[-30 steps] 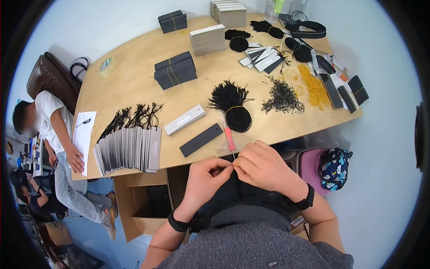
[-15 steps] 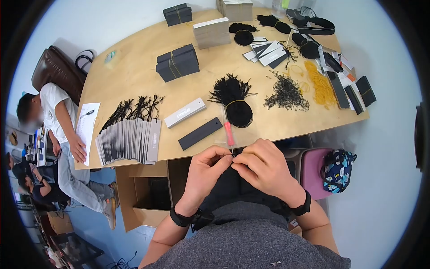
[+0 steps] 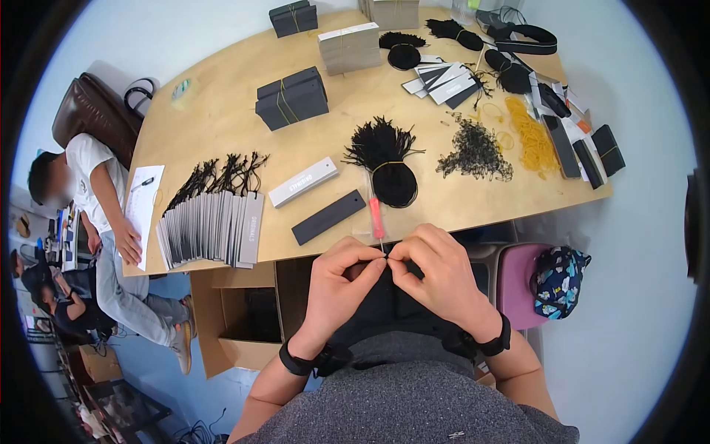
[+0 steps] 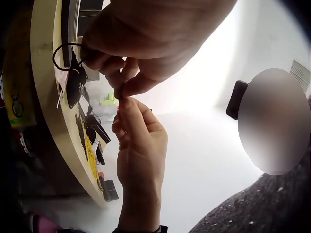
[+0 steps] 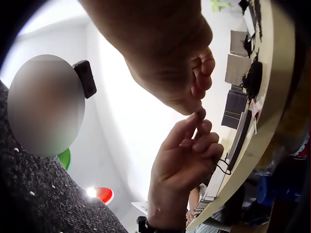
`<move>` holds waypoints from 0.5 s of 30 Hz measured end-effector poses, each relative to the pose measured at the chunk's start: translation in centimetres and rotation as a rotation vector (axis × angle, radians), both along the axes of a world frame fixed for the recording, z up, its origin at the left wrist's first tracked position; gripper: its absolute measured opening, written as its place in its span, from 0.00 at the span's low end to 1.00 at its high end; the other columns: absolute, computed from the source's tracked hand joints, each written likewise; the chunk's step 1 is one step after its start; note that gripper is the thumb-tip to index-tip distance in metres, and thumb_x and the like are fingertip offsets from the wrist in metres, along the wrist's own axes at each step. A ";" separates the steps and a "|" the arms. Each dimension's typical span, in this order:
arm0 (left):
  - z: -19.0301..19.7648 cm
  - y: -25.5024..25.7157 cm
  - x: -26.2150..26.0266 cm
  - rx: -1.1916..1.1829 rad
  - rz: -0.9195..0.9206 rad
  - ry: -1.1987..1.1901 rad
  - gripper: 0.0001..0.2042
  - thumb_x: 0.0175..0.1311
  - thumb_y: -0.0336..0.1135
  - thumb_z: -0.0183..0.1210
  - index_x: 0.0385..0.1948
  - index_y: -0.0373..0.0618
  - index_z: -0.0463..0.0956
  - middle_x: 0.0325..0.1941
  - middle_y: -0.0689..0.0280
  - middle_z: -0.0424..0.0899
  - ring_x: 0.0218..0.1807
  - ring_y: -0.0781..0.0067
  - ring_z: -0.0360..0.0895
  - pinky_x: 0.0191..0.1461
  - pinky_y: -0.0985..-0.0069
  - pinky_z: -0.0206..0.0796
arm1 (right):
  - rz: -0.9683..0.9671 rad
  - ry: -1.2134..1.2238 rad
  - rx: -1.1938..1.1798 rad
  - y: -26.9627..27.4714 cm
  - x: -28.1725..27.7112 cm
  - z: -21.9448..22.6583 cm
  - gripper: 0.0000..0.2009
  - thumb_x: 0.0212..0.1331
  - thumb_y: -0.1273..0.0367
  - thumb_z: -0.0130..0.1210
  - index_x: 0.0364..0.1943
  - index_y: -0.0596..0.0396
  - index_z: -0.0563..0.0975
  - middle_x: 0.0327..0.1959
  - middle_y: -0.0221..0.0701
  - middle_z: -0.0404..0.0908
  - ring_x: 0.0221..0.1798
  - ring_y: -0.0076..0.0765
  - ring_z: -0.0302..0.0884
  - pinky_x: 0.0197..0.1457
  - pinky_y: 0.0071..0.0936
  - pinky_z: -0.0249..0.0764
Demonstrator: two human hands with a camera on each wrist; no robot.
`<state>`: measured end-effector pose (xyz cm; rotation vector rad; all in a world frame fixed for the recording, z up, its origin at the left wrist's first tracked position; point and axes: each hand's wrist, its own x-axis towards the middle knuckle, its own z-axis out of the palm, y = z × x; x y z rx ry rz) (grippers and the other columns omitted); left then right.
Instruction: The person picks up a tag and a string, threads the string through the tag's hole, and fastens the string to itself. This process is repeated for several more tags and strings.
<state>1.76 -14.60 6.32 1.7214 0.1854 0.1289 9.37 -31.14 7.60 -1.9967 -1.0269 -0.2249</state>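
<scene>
Just off the table's front edge, my left hand (image 3: 344, 277) and right hand (image 3: 436, 274) meet fingertip to fingertip. A thin black cord (image 4: 54, 57) curves out in a loop from behind the left hand's fingers in the left wrist view. Both hands pinch the cord between thumb and index finger; its held part is mostly hidden by the fingertips. Right beyond them lies a pink-handled tool (image 3: 376, 218) with a thin metal shaft. A dark tag (image 3: 329, 217), a pale lettered tag stack (image 3: 304, 182) and a banded bundle of black cords (image 3: 393, 183) lie nearby.
Corded tags (image 3: 211, 229) stand fanned out at left. Banded dark card stacks (image 3: 292, 98), small black pins (image 3: 473, 152) and yellow rubber bands (image 3: 531, 137) spread behind and right. A seated person (image 3: 92, 166) leans at the table's left end. An opened cardboard box (image 3: 214, 325) sits below.
Both hands stay together at the fingertips; the right hand's fingers have shifted slightly and opened a gap under the index finger. The head view has tilted a little.
</scene>
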 end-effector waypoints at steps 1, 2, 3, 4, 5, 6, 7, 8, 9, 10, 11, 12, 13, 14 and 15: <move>-0.1 0.0 0.0 -0.001 0.000 0.002 0.03 0.61 0.20 0.61 0.34 0.37 0.81 0.32 0.72 0.75 0.32 0.88 0.69 0.35 0.88 0.58 | 0.007 0.043 -0.013 0.0 0.0 0.0 0.09 0.44 0.77 0.64 0.27 0.55 0.74 0.27 0.33 0.70 0.31 0.43 0.73 0.35 0.35 0.71; -0.2 0.0 -0.1 -0.004 0.000 -0.009 0.03 0.60 0.20 0.62 0.34 0.37 0.81 0.32 0.72 0.74 0.32 0.89 0.67 0.34 0.88 0.56 | 0.007 0.045 -0.013 0.1 0.0 -0.1 0.09 0.44 0.77 0.64 0.27 0.55 0.74 0.27 0.33 0.70 0.31 0.43 0.73 0.35 0.35 0.71; -0.3 0.0 -0.1 -0.006 0.001 -0.020 0.03 0.60 0.20 0.62 0.34 0.37 0.81 0.32 0.72 0.74 0.31 0.89 0.66 0.32 0.88 0.54 | 0.015 0.116 0.016 0.2 0.0 -0.2 0.10 0.43 0.77 0.64 0.27 0.55 0.73 0.27 0.34 0.70 0.31 0.43 0.73 0.35 0.35 0.71; -0.3 0.0 -0.1 -0.008 0.002 -0.019 0.03 0.60 0.20 0.62 0.34 0.37 0.81 0.32 0.72 0.74 0.31 0.89 0.66 0.32 0.88 0.54 | 0.024 0.187 0.046 0.3 0.0 -0.3 0.10 0.43 0.78 0.63 0.27 0.54 0.73 0.27 0.34 0.70 0.31 0.44 0.73 0.34 0.36 0.71; -0.4 -0.1 -0.2 -0.042 0.015 -0.028 0.03 0.60 0.20 0.62 0.34 0.36 0.81 0.32 0.72 0.74 0.31 0.89 0.66 0.32 0.88 0.54 | 0.026 0.188 0.045 0.3 0.0 -0.4 0.10 0.43 0.78 0.63 0.27 0.54 0.73 0.27 0.34 0.70 0.31 0.44 0.73 0.34 0.36 0.71; -0.4 -0.2 -0.1 -0.076 0.028 -0.037 0.04 0.60 0.20 0.62 0.34 0.36 0.81 0.32 0.72 0.74 0.31 0.89 0.65 0.32 0.88 0.54 | 0.021 0.182 0.048 0.3 0.0 -0.5 0.10 0.44 0.78 0.63 0.29 0.55 0.73 0.28 0.34 0.71 0.31 0.43 0.74 0.34 0.35 0.72; -0.6 -0.3 -0.1 -0.078 0.029 -0.037 0.04 0.60 0.20 0.62 0.34 0.36 0.81 0.32 0.72 0.74 0.31 0.89 0.65 0.32 0.88 0.54 | 0.017 0.175 0.050 0.3 -0.1 -0.5 0.10 0.45 0.78 0.62 0.31 0.56 0.74 0.30 0.34 0.72 0.31 0.42 0.75 0.34 0.34 0.72; -0.7 -0.3 0.0 -0.079 0.056 -0.077 0.04 0.58 0.21 0.63 0.34 0.38 0.82 0.30 0.72 0.75 0.27 0.90 0.63 0.29 0.87 0.52 | 0.019 0.176 0.048 0.4 -0.1 -0.2 0.10 0.45 0.78 0.62 0.31 0.56 0.74 0.30 0.34 0.72 0.31 0.42 0.75 0.34 0.34 0.72; -0.8 -0.3 0.0 -0.081 0.086 -0.116 0.05 0.57 0.22 0.65 0.34 0.40 0.83 0.29 0.73 0.75 0.24 0.90 0.61 0.26 0.86 0.51 | 0.006 0.250 0.062 0.3 -0.2 0.3 0.10 0.47 0.78 0.62 0.34 0.56 0.75 0.32 0.35 0.73 0.32 0.41 0.76 0.35 0.33 0.73; -0.7 -0.2 0.0 -0.081 0.088 -0.115 0.05 0.57 0.22 0.65 0.34 0.40 0.83 0.29 0.73 0.75 0.24 0.90 0.61 0.26 0.86 0.51 | -0.007 0.324 0.077 0.3 -0.3 0.7 0.11 0.49 0.77 0.61 0.37 0.57 0.75 0.34 0.35 0.73 0.32 0.40 0.77 0.35 0.32 0.74; -0.6 -0.1 -0.1 -0.062 0.074 -0.112 0.05 0.57 0.22 0.64 0.34 0.40 0.83 0.29 0.73 0.75 0.24 0.90 0.61 0.26 0.86 0.50 | -0.006 0.326 0.076 0.2 -0.3 0.9 0.11 0.49 0.77 0.61 0.37 0.57 0.75 0.34 0.35 0.73 0.32 0.40 0.77 0.35 0.32 0.74; -0.6 0.0 -0.1 -0.043 0.059 -0.110 0.05 0.57 0.22 0.64 0.34 0.40 0.83 0.29 0.73 0.75 0.24 0.90 0.61 0.26 0.86 0.50 | 0.026 0.331 0.067 0.1 -0.3 1.1 0.11 0.51 0.77 0.61 0.40 0.57 0.76 0.35 0.35 0.74 0.33 0.39 0.77 0.35 0.32 0.74; -0.5 0.0 -0.1 -0.043 0.058 -0.109 0.05 0.57 0.22 0.64 0.34 0.40 0.83 0.29 0.73 0.75 0.24 0.90 0.61 0.26 0.86 0.50 | 0.058 0.336 0.058 0.0 -0.1 1.1 0.12 0.53 0.77 0.60 0.42 0.57 0.76 0.37 0.36 0.74 0.33 0.39 0.78 0.36 0.32 0.74; -0.5 -0.1 -0.1 -0.034 0.058 -0.113 0.05 0.57 0.22 0.64 0.33 0.40 0.83 0.29 0.73 0.75 0.24 0.90 0.60 0.26 0.86 0.50 | 0.057 0.337 0.058 -0.1 0.0 1.0 0.12 0.53 0.77 0.60 0.42 0.57 0.76 0.37 0.36 0.74 0.33 0.39 0.78 0.36 0.32 0.74; -0.4 -0.1 -0.1 -0.024 0.058 -0.118 0.04 0.57 0.22 0.64 0.33 0.40 0.83 0.29 0.73 0.75 0.23 0.90 0.60 0.26 0.86 0.50 | 0.073 0.322 0.066 -0.2 0.2 0.6 0.12 0.53 0.77 0.59 0.42 0.56 0.76 0.37 0.35 0.74 0.33 0.39 0.78 0.36 0.32 0.74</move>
